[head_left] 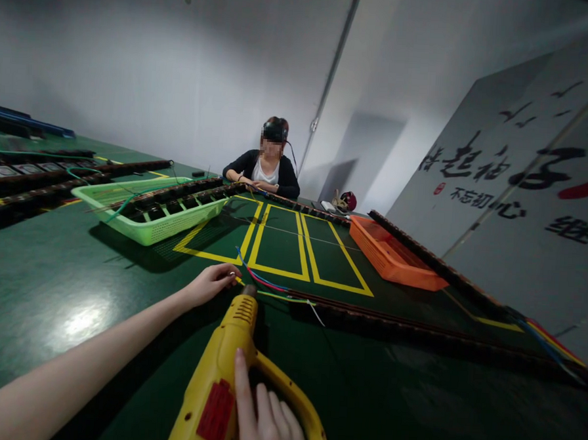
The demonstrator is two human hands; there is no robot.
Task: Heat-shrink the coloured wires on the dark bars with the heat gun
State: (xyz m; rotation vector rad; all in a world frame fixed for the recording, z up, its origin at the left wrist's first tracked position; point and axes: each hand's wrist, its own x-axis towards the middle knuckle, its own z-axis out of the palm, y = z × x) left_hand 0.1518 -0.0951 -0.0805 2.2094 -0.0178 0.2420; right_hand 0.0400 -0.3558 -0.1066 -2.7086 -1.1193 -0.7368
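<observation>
My right hand (264,412) grips the handle of a yellow electric screwdriver (227,367), index finger laid along its body; its tip points at the end of a long dark strip (416,331) lying on the green table (49,286). My left hand (212,283) reaches forward with fingers closed in a pinch on the coloured wires (259,278) that come out of the strip's near end. The wires are blue, red, yellow and white.
A green plastic basket (150,229) holding dark strips stands at the left. An orange tray (391,254) sits at the right beside another long strip. Yellow lines (277,249) mark the table middle. A seated person (264,169) works at the far end.
</observation>
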